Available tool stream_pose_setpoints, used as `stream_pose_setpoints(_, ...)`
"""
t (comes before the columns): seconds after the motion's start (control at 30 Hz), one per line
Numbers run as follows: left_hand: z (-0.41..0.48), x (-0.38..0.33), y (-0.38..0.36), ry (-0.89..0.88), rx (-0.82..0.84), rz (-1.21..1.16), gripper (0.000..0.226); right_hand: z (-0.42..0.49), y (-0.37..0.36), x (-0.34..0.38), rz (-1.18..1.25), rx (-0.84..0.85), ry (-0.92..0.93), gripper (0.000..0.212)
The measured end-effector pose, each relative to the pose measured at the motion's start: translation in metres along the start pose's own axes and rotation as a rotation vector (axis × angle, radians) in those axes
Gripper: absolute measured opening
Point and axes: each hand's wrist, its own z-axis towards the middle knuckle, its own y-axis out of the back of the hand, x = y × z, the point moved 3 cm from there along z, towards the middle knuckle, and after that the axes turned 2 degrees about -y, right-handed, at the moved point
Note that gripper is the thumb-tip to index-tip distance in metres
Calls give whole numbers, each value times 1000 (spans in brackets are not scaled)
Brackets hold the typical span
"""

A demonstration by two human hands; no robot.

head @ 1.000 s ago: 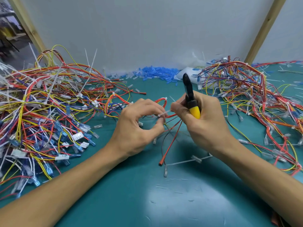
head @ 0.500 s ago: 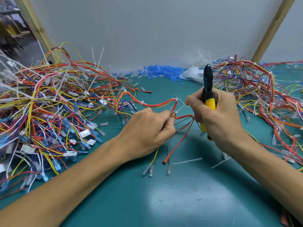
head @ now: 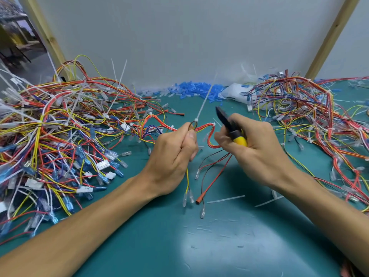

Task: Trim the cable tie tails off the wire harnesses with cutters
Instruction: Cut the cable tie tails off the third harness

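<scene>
My left hand (head: 175,152) grips a wire harness (head: 205,126) of red, orange and yellow wires just above the green mat. A long white cable tie tail (head: 205,98) stands up from the harness beside my left thumb, slanting up to the right. My right hand (head: 253,148) holds black cutters with a yellow handle (head: 231,126), their black jaws pointing up-left, a short way right of the tail and apart from it. The harness's loose ends with clear terminals (head: 191,196) hang down between my wrists.
A big tangle of harnesses with uncut tie tails (head: 65,132) fills the left side. Another harness pile (head: 311,116) lies at the right. Blue sleeves (head: 195,90) and a white bag (head: 237,92) sit by the back wall. Cut tie tails (head: 225,199) lie on the mat (head: 199,246).
My left hand has shifted along the harness and raised it, so a long tie tail now stands upright. The cutters have tilted from upright to pointing up-left, nearer the tail.
</scene>
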Motion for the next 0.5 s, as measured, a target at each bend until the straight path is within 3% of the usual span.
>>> stream_pose_setpoints(0.5, 0, -9, 0, -79, 92, 92, 44, 4, 8, -1, -295, 191, 63, 28)
